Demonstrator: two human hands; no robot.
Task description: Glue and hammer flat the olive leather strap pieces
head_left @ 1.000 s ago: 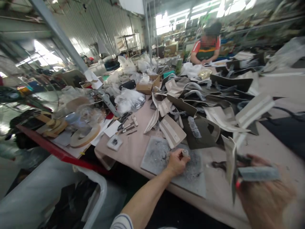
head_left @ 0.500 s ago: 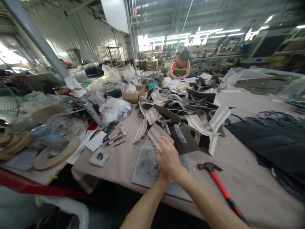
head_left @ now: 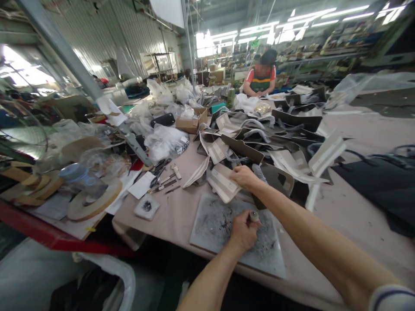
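My left hand (head_left: 242,234) is closed around a short metal punch (head_left: 254,215), its round end pointing up, just over a grey slab (head_left: 207,218) marked with black scuffs and specks. Farther off, my right hand (head_left: 246,177) pinches the edge of a grey bag panel (head_left: 223,183) with a pale strip across it. That panel lies at the front of a heap of similar panels (head_left: 244,149), some with plastic-wrapped handles. My right forearm crosses the table where the hammer lay, and the hammer is out of sight.
Left of the slab lie a small white block (head_left: 147,206) with a black stain, scissors (head_left: 158,170) and several small tools. Black bags (head_left: 379,185) rest on the right. A cardboard box (head_left: 191,123) and plastic bags stand behind. Across the table sits a person (head_left: 260,80).
My hands, together over the slab before, are now apart. The right has reached forward and taken hold of a panel; the left shows the punch above the slab. The view has turned left.
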